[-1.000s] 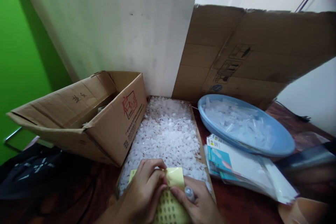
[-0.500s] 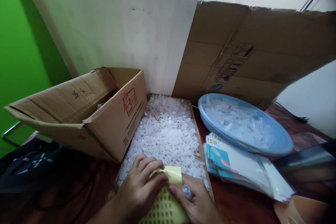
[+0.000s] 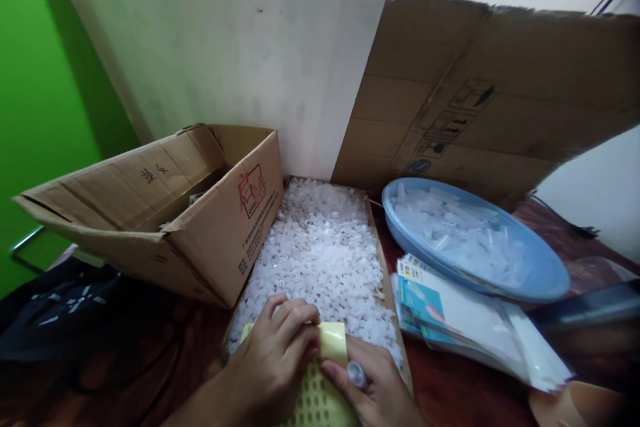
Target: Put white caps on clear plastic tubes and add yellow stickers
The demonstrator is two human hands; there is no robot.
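One glossy, dark-dotted yellow sheet (image 3: pixel 321 399)

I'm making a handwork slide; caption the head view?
Left hand and right hand on a yellow sticker sheet, the right also holding a translucent tube.

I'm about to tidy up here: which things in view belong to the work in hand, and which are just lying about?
Likely in use:
- yellow sheet, at the left hand and right hand
- clear tube, in the right hand
- white pieces, just beyond
- perhaps the basin

Apparently lying about:
- carton
- packets
- cardboard panel
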